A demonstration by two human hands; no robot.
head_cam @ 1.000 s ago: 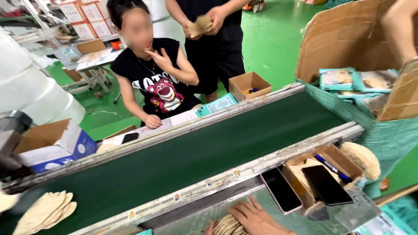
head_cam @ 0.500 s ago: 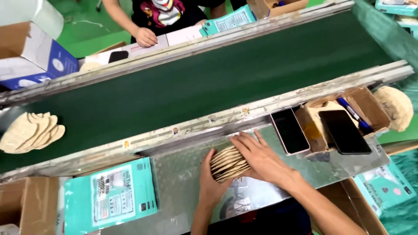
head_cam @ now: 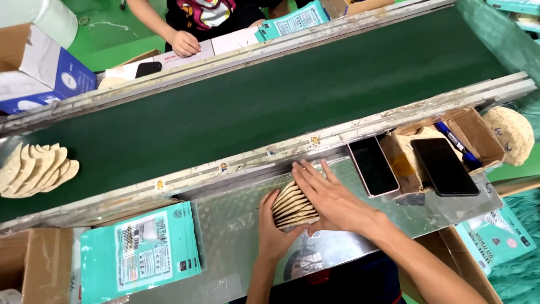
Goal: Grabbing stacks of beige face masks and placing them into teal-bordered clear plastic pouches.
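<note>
A stack of thin tan insole-shaped pads (head_cam: 292, 205) stands on edge on the metal work shelf (head_cam: 230, 225) below the conveyor. My left hand (head_cam: 274, 231) presses against the stack's left side. My right hand (head_cam: 332, 197) lies over its top and right side, fingers spread toward the conveyor rail. Both hands squeeze the stack together.
A dark green conveyor belt (head_cam: 253, 101) carries a fanned pile of tan pads (head_cam: 36, 169) at left. A teal pouch (head_cam: 140, 250) lies left of my hands. Two phones (head_cam: 374, 166) (head_cam: 444, 167) and a small cardboard box (head_cam: 467, 135) sit right. A person's hand (head_cam: 185, 42) rests across the belt.
The view has tilted down from the people across the belt to the shelf. My hands have closed tighter around the pad stack. The pad pile on the belt stays at the left.
</note>
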